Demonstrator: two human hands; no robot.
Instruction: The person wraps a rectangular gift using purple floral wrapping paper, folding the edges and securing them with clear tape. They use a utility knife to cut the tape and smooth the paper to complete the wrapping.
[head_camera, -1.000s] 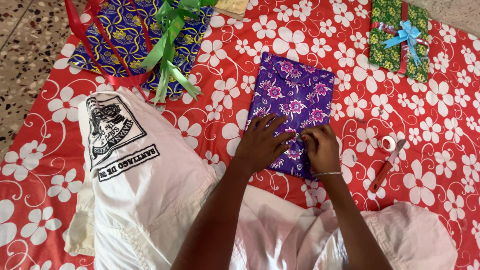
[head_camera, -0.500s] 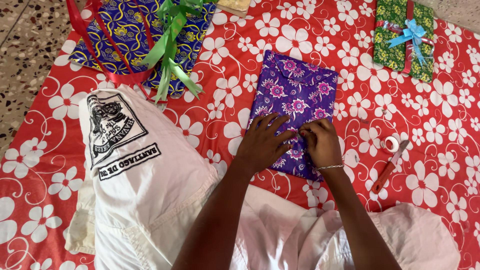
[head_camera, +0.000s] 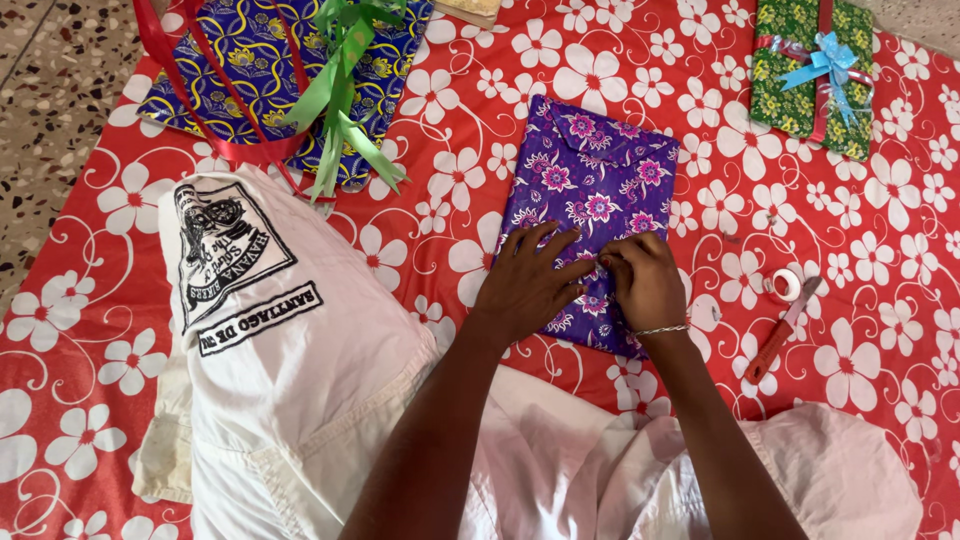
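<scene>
Barely moved: left hand (head_camera: 527, 280) flat, right hand (head_camera: 645, 282) pinching purple parcel (head_camera: 598, 190).

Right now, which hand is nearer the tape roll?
Right. The right hand presses the purple wrapped parcel on its right side, with the tape roll lying apart on the cloth further right. The left hand rests flat on the parcel's left part, farther away.
</scene>
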